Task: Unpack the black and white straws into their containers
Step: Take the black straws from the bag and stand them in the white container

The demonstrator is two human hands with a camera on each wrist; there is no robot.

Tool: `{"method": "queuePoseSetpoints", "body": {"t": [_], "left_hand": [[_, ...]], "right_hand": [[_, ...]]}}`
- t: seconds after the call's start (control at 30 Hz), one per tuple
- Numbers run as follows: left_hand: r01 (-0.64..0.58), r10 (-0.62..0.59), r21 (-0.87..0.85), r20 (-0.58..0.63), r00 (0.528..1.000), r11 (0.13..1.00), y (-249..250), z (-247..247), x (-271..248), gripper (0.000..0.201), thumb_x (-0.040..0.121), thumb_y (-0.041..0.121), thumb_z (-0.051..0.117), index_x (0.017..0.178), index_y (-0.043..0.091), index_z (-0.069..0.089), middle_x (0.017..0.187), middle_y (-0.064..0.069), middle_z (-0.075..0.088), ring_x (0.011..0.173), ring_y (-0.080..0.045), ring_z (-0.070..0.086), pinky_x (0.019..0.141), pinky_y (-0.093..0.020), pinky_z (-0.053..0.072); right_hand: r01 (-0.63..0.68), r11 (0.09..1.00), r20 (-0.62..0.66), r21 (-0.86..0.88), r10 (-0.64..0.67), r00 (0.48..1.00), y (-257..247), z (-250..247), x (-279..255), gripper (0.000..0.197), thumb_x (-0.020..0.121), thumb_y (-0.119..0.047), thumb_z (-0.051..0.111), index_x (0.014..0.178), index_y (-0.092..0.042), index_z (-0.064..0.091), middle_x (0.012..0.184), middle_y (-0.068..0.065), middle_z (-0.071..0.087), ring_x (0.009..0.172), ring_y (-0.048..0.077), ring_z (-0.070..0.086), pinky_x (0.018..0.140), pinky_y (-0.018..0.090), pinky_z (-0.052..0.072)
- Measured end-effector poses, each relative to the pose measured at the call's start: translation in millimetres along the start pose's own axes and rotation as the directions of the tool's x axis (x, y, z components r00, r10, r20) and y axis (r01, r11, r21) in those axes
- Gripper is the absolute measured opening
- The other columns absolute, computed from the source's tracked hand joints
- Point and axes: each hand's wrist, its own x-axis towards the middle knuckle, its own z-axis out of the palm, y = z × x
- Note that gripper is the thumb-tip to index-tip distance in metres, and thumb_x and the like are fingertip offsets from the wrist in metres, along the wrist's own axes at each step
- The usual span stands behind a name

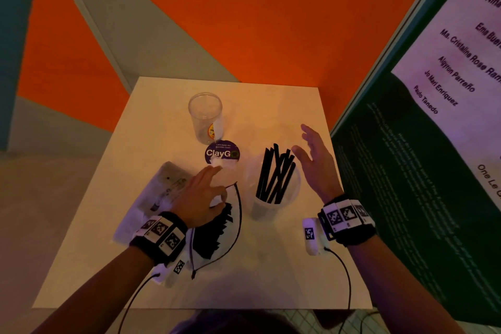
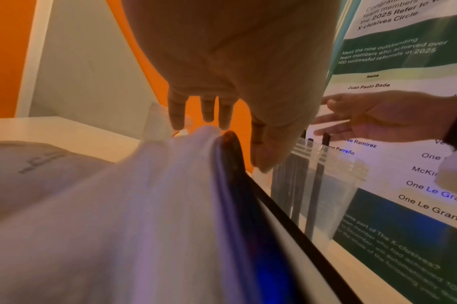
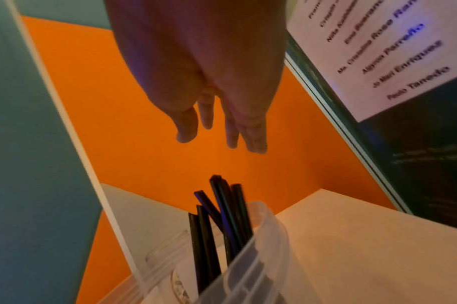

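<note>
A clear cup (image 1: 294,190) right of centre holds several black straws (image 1: 275,173), seen close in the right wrist view as black straws (image 3: 222,216). My right hand (image 1: 301,141) hovers open just right of their tips, fingers straight and holding nothing. An empty clear cup (image 1: 205,116) stands further back. A white drawstring bag (image 1: 235,221) lies open at the front left with more black straws (image 1: 211,233) inside. My left hand (image 1: 215,184) rests on the bag, fingers stretched forward over its white fabric (image 2: 170,174).
A pale wrapped packet (image 1: 162,187) lies left of the bag. A round ClayGo sticker (image 1: 222,154) sits between the cups. A green poster board (image 1: 406,171) stands close along the table's right edge. Orange walls close the back.
</note>
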Motion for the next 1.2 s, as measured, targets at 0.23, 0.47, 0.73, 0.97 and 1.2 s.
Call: {"method": "queuePoseSetpoints", "body": {"t": [0.23,0.47,0.73,0.97,1.2], "left_hand": [[0.117,-0.128,0.094,0.121,0.984,0.989,-22,-2,-13,0.026,0.083,0.033,0.058,0.109,0.03,0.059,0.126,0.008,0.056,0.118,-0.014,0.048,0.105,-0.033,0.036],[0.157,-0.142,-0.054,0.21,0.967,0.986,-25,-12,-25,0.038,0.089,0.019,0.053,0.126,0.026,0.052,0.138,0.002,0.049,0.124,-0.021,0.047,0.1,-0.041,0.043],[0.152,-0.136,-0.121,0.133,0.982,0.981,-24,-17,-33,0.041,0.091,0.016,0.057,0.131,0.02,0.049,0.142,-0.002,0.045,0.128,-0.025,0.043,0.103,-0.041,0.04],[0.139,-0.119,-0.157,0.127,0.985,0.978,-26,-18,-35,0.04,0.092,0.019,0.056,0.132,0.019,0.048,0.141,-0.002,0.046,0.126,-0.026,0.044,0.101,-0.042,0.039],[0.118,-0.102,-0.135,0.119,0.988,0.984,-30,-16,-34,0.039,0.091,0.022,0.056,0.129,0.023,0.048,0.139,0.001,0.047,0.125,-0.026,0.045,0.1,-0.044,0.042]], "right_hand": [[0.458,0.878,-0.027,-0.139,-0.466,0.884,-48,44,-34,0.018,0.092,-0.004,0.052,0.107,-0.008,0.061,0.106,0.004,0.057,0.099,0.015,0.055,0.085,0.025,0.046],[0.311,0.897,0.603,-0.312,-0.066,0.795,-47,133,-61,0.017,0.094,-0.013,0.049,0.102,-0.007,0.062,0.107,0.011,0.056,0.095,0.026,0.057,0.081,0.033,0.046],[0.287,0.735,0.638,-0.615,0.25,0.728,-10,190,-76,0.051,0.091,-0.032,0.059,0.13,-0.004,0.043,0.13,0.018,0.05,0.118,0.035,0.05,0.099,0.043,0.044],[0.209,0.77,0.643,-0.603,0.315,0.698,1,201,-74,0.049,0.094,-0.026,0.054,0.134,-0.003,0.039,0.138,0.019,0.041,0.122,0.036,0.047,0.1,0.043,0.044],[0.187,0.771,0.654,-0.608,0.354,0.668,2,200,-72,0.039,0.098,-0.023,0.047,0.129,0.0,0.041,0.131,0.022,0.046,0.116,0.037,0.049,0.094,0.041,0.045]]}}
